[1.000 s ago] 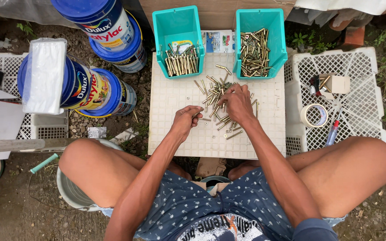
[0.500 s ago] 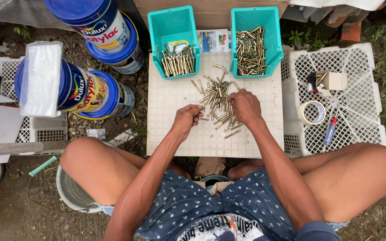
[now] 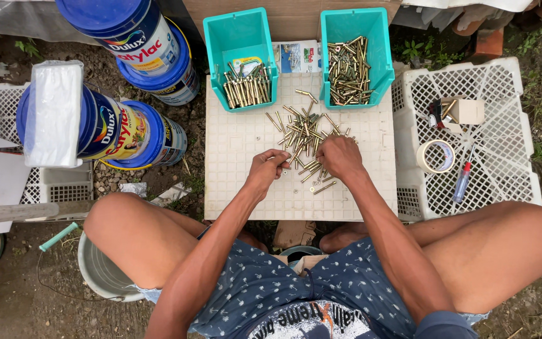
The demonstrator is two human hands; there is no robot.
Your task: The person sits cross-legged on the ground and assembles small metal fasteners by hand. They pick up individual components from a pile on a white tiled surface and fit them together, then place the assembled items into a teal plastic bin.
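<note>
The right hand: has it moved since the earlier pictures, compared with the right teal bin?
Yes. The right hand has slid a little toward the person's right and now sits more directly below the right teal bin.

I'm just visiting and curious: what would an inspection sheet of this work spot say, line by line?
Surface: a white gridded board, lying flat in front of the seated person.
Job's things: a loose pile of brass-coloured bolts on the board; left teal bin with a small neat batch, right teal bin fuller.
Clutter: white crate holding a tape roll, a small box and a pen.
Hands: left hand pinching something small; right hand resting on the pile.
Cables: a thin wire on the ground near the grey tub.
Surroundings: blue paint cans, bare soil, weeds.
</note>
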